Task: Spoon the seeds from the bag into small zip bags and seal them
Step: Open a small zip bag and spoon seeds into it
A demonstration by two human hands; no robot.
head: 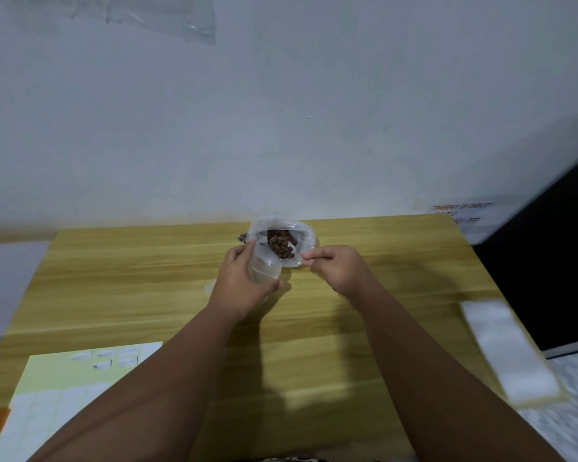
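Note:
A clear plastic bag (302,233) of brown seeds (280,245) stands open near the far edge of the wooden table (141,281). My left hand (239,283) grips a small clear zip bag (264,270) right beside the seed bag's left side. My right hand (336,266) pinches a thin spoon handle at the bag's right rim; the pale spoon bowl (292,246) lies among the seeds. Most of the spoon is hidden by my fingers.
A sheet of labels (57,391) lies at the table's near left corner. A stack of clear empty bags (508,348) rests along the right edge. A white wall rises behind the table, and a dark object stands at the right.

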